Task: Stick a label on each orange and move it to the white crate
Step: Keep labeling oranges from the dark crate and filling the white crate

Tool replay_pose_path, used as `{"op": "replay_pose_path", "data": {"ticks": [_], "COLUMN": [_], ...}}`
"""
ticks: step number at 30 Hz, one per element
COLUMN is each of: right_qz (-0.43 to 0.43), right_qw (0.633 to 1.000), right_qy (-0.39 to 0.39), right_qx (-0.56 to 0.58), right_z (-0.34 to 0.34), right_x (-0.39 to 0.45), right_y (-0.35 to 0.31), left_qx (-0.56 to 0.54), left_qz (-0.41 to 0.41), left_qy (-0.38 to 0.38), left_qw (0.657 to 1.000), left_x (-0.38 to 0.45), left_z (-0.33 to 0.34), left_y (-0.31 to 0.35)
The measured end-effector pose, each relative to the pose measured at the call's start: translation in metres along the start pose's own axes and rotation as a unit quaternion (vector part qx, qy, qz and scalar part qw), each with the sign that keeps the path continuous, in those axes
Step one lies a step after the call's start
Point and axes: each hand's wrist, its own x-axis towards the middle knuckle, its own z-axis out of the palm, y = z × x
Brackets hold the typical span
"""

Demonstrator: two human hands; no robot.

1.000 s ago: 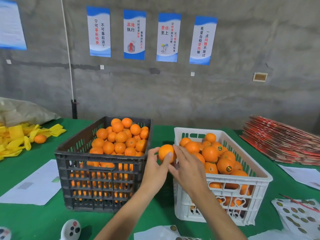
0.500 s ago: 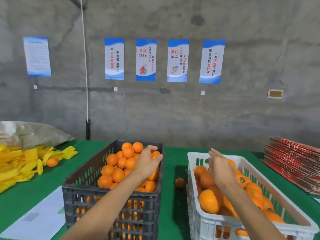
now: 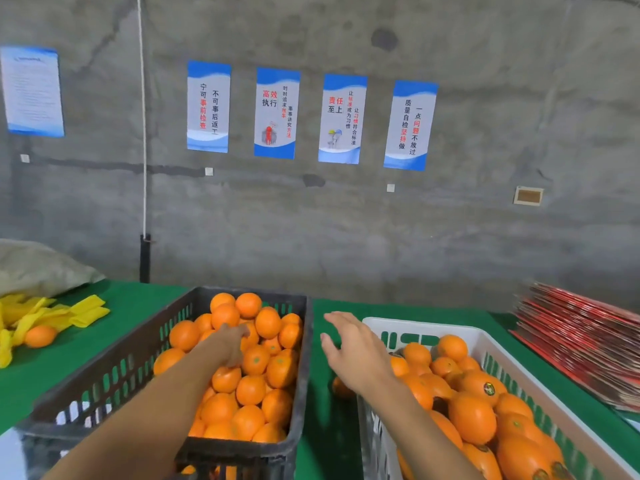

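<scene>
A: Grey concrete wall at the back w/ four blue-and-white posters in a row, one more off to the left. What's on the counter?

B: Green cover on it. Black crate on my left, heaped w/ oranges. White crate on my right, also full; at least one orange there has a round sticker on top.

A: Your hands?

B: Left hand is down inside the black crate, resting on the pile. Fingers point away from me into the fruit, so can't tell if they're curled round one or just touching. Right hand is up over the gap btw the two crates, near the white crate's far left corner. Its fingers are spread and straight, holding nothing.

A: Anything loose?

B: One orange lies on the counter in the gap btw crates, partly hidden under my right wrist. Another orange sits far left, beside a heap of yellow strips, w/ a grey sack behind them. Far right there's a stack of red flat cartons.
</scene>
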Motion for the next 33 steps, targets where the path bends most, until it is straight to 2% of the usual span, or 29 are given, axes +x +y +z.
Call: {"op": "replay_pose_path", "data": {"ticks": [6, 10, 13, 15, 19, 21, 23, 26, 28, 32, 33], "right_qz": [0.017, 0.004, -0.019, -0.03, -0.038, -0.043, -0.046, -0.025, 0.0, 0.048, 0.056], "right_qw": [0.999, 0.997, 0.992, 0.986, 0.965, 0.95, 0.939, 0.938, 0.94, 0.939, 0.938], "right_qy": [-0.01, -0.003, 0.013, 0.031, 0.099, 0.131, 0.143, 0.132, 0.099, 0.027, 0.021], "right_qx": [0.05, 0.075, 0.124, 0.16, 0.239, 0.282, 0.309, 0.32, 0.326, 0.339, 0.341], "right_z": [0.005, -0.005, -0.018, -0.028, -0.044, -0.049, -0.048, -0.031, -0.013, 0.018, 0.023], "right_x": [-0.001, -0.009, -0.024, -0.041, -0.094, -0.126, -0.159, -0.206, -0.236, -0.294, -0.304], "right_y": [0.007, -0.001, -0.017, -0.029, -0.044, -0.046, -0.043, -0.03, -0.021, -0.008, -0.004], "left_qx": [-0.012, -0.124, -0.214, -0.296, -0.546, -0.591, -0.62, -0.644, -0.641, -0.557, -0.553], "left_qz": [0.021, 0.1, 0.187, 0.234, 0.32, 0.322, 0.312, 0.293, 0.275, 0.227, 0.225], "left_qy": [0.024, 0.128, 0.202, 0.219, 0.095, 0.077, 0.05, 0.012, -0.006, 0.014, 0.015], "left_qw": [0.999, 0.979, 0.937, 0.9, 0.769, 0.736, 0.718, 0.707, 0.717, 0.799, 0.802], "left_x": [0.006, -0.023, -0.069, -0.11, -0.197, -0.228, -0.252, -0.28, -0.295, -0.321, -0.326], "left_z": [-0.007, -0.034, -0.059, -0.066, -0.057, -0.04, -0.013, 0.039, 0.072, 0.137, 0.152], "left_y": [0.0, 0.02, 0.043, 0.059, 0.086, 0.094, 0.099, 0.101, 0.101, 0.101, 0.103]}}
